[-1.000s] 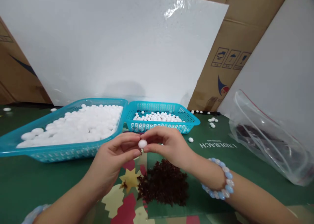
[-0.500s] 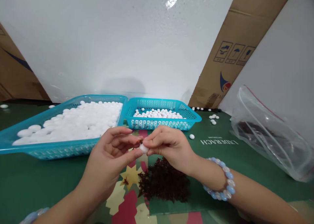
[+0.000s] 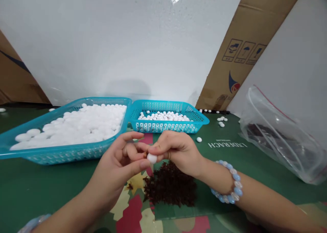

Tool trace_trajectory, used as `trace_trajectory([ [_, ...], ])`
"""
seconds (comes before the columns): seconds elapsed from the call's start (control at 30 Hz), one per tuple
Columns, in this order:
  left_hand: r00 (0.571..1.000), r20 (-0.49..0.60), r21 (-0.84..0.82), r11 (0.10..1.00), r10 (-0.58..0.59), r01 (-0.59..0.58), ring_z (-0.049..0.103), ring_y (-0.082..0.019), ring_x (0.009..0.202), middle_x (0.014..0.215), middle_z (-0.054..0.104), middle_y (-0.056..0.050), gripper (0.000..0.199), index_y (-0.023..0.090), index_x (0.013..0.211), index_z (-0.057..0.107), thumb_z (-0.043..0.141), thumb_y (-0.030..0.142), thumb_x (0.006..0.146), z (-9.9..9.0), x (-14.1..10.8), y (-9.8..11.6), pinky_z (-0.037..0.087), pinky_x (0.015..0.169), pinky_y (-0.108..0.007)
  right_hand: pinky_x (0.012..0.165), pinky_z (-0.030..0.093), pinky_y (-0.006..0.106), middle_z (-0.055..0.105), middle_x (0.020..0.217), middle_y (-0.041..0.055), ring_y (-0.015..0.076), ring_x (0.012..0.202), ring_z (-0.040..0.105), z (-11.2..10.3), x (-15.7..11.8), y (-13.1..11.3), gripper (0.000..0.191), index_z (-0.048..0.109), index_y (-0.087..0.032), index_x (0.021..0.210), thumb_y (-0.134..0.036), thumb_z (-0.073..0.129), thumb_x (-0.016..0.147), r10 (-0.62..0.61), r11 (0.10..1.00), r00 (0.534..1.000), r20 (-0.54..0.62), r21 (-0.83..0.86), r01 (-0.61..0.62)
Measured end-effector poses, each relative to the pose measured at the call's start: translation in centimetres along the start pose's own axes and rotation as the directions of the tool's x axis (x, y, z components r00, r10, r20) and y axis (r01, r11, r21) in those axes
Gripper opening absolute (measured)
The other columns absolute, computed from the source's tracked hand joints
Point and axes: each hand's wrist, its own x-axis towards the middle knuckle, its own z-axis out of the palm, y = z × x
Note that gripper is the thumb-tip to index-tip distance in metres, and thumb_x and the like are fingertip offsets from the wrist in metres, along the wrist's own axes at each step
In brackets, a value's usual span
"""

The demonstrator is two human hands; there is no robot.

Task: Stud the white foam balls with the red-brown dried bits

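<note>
Between my two hands, above the table, is a small white ball (image 3: 152, 158) with a bit of brown material (image 3: 145, 154) at its left side. My left hand (image 3: 116, 165) has its thumb and fingertips closed on the brown bit and the ball's left edge. Thumb and forefinger of my right hand (image 3: 178, 153) pinch the ball from the right. Below them lies a pile of dark reddish-brown pieces (image 3: 171, 187), with one loose piece (image 3: 130, 185) to its left.
A large blue basket (image 3: 68, 150) of white balls stands at the left, a smaller blue basket (image 3: 167, 127) of white balls behind my hands. Several loose balls and a clear plastic bag (image 3: 283, 148) with dark contents are at the right. Cardboard (image 3: 237, 56) stands behind.
The white ball now shows more fully between my fingertips, and the brown bit is lower, at its left. My left fingers have shifted slightly right. The view has moved a little.
</note>
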Motion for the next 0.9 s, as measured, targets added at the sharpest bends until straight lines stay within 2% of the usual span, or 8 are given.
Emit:
trace_trajectory([
  [0.17,0.999,0.031,-0.041,0.999,-0.017,0.018,0.054,-0.013,0.064,0.035,0.039,0.01,0.034,0.025,0.069,0.046,0.059,0.01,0.042,0.2,-0.2,0.2,0.044,0.052,-0.018,0.047,0.044,0.018,0.049,0.049,-0.0041,0.0056,0.047,0.05,0.1,0.0,-0.3,0.015,0.055,-0.021,0.048,-0.029,0.053,0.061,-0.033,0.998,0.999,0.038,0.048,0.031],
  [0.3,0.998,0.056,-0.055,0.998,0.001,0.002,0.053,-0.012,0.06,0.036,0.041,0.01,0.032,0.026,0.068,0.049,0.059,0.009,0.042,0.2,-0.2,0.4,0.043,0.048,-0.016,0.048,0.043,0.016,0.048,0.049,-0.0052,0.0038,0.048,0.048,0.0,0.0,-0.6,0.012,0.055,-0.019,0.049,-0.017,0.053,0.06,-0.044,0.996,0.997,0.063,0.08,0.039],
  [0.43,0.997,0.071,0.054,0.998,0.037,-0.041,0.053,-0.011,0.054,0.039,0.049,0.009,0.031,0.027,0.068,0.051,0.059,0.009,0.044,-0.5,-0.1,1.0,0.043,0.048,-0.016,0.051,0.041,0.016,0.05,0.05,-0.0062,0.0034,0.051,0.047,-0.2,0.5,-1.3,0.015,0.055,-0.017,0.05,-0.002,0.055,0.052,0.113,0.993,0.989,0.091,0.021,-0.116],
  [0.5,0.996,0.051,0.171,0.982,0.068,-0.076,0.053,-0.01,0.05,0.042,0.052,0.009,0.026,0.027,0.064,0.053,0.059,0.011,0.045,-1.0,0.0,1.2,0.043,0.047,-0.017,0.052,0.041,0.016,0.051,0.051,-0.0065,0.0036,0.051,0.048,-0.4,0.9,-1.5,0.017,0.053,-0.016,0.057,0.0,0.055,0.05,0.287,0.955,0.95,0.126,0.044,-0.295],
  [0.63,0.999,0.03,0.449,0.892,0.044,-0.053,0.053,-0.013,0.054,0.054,0.059,0.004,0.015,0.024,0.059,0.055,0.058,0.017,0.046,-1.7,0.2,1.3,0.043,0.049,-0.02,0.046,0.042,0.017,0.048,0.047,-0.0077,0.0032,0.044,0.048,-0.6,1.5,-0.9,0.016,0.044,-0.015,0.06,-0.001,0.051,0.056,0.577,0.809,0.792,0.2,-0.007,-0.588],
  [0.7,0.997,0.07,0.554,0.832,-0.022,-0.02,0.054,-0.015,0.059,0.059,0.059,0.001,0.016,0.021,0.06,0.055,0.06,0.019,0.045,-1.7,0.5,0.8,0.043,0.053,-0.023,0.046,0.042,0.016,0.046,0.046,-0.0069,0.0022,0.043,0.047,-0.5,1.5,-0.1,0.013,0.043,-0.014,0.055,-0.004,0.05,0.06,0.627,0.779,0.746,0.222,-0.182,-0.601],
  [0.77,0.988,0.111,0.591,0.807,-0.104,0.019,0.054,-0.016,0.058,0.057,0.058,0.001,0.016,0.018,0.058,0.053,0.06,0.019,0.044,-1.8,0.9,0.2,0.043,0.054,-0.025,0.046,0.041,0.015,0.045,0.046,-0.0066,0.0022,0.042,0.046,-0.1,1.5,1.0,0.012,0.044,-0.013,0.053,-0.007,0.051,0.06,0.641,0.758,0.728,0.242,-0.344,-0.554],
  [0.9,0.979,0.088,0.545,0.831,-0.184,0.107,0.054,-0.015,0.053,0.049,0.054,0.003,0.02,0.016,0.055,0.044,0.06,0.02,0.044,-2.3,1.8,-1.3,0.044,0.052,-0.026,0.046,0.038,0.015,0.045,0.047,-0.0053,0.0041,0.047,0.046,0.8,1.5,2.9,0.009,0.048,-0.012,0.052,-0.009,0.055,0.057,0.63,0.73,0.743,0.225,-0.496,-0.469],
])
